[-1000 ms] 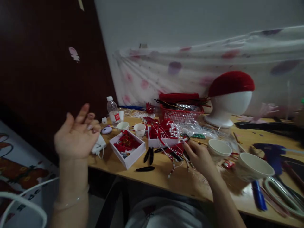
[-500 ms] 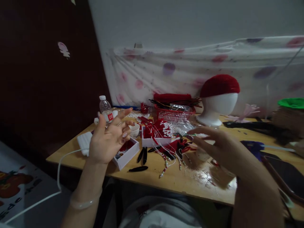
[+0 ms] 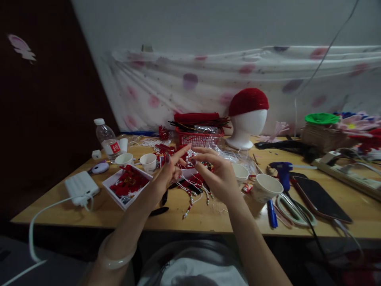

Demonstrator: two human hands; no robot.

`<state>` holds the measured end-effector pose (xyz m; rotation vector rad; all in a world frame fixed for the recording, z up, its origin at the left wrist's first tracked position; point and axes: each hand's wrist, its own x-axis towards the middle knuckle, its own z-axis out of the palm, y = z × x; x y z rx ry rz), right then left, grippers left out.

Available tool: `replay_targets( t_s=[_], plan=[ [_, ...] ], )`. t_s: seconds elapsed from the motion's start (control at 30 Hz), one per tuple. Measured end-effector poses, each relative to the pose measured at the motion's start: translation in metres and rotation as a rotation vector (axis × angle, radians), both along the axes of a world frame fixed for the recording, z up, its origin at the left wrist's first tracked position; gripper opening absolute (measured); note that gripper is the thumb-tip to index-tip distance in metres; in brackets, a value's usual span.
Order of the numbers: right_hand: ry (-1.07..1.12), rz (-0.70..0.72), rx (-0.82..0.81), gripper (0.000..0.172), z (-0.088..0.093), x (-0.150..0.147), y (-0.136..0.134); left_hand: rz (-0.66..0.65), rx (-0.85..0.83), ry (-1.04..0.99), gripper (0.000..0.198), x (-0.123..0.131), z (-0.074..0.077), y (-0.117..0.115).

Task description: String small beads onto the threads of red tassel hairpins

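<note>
Where a white box (image 3: 112,197) of red pieces sits left of centre, the left hand (image 3: 168,174) hovers half-curled, its fingertips meeting the right hand (image 3: 217,176) above beaded strings (image 3: 190,198) on the table (image 3: 208,217) (whether either pinches a strand, I cannot tell).

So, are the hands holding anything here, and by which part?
Cannot tell for sure: the left hand and right hand meet fingertip to fingertip above the beaded strings, beside a pearl cluster, but any pinch is hidden.
</note>
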<state>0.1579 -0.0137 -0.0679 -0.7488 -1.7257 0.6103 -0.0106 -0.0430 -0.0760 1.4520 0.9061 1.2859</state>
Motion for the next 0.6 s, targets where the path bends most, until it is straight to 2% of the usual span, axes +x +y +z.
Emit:
replay_targets(
  t_s=[0.13,0.23,0.37,0.4,0.47,0.53,0.6],
  plan=[
    [0.186,0.15,-0.212,0.008,-0.004,0.018,0.004,0.086,-0.023,0.012,0.083,-0.006,0.007,0.004],
    [0.22,0.197,-0.3,0.007,-0.004,0.026,0.006,0.156,-0.027,0.082,0.064,-0.016,0.005,0.011],
    [0.079,0.119,-0.166,0.008,0.0,0.034,0.007,0.193,0.031,0.358,0.037,-0.031,0.001,0.023],
    [0.023,0.094,-0.109,0.009,0.0,0.036,0.007,0.232,0.082,0.463,0.03,-0.033,0.002,0.024],
    [-0.091,0.032,-0.012,0.012,0.002,0.04,0.007,0.395,0.245,0.627,0.018,-0.034,0.008,0.022],
    [-0.181,-0.021,0.047,0.014,0.003,0.043,0.006,0.559,0.401,0.638,0.013,-0.031,0.017,0.016],
    [-0.247,-0.039,0.077,0.016,0.003,0.044,0.005,0.585,0.44,0.528,0.018,-0.021,0.025,0.01]
  ],
)
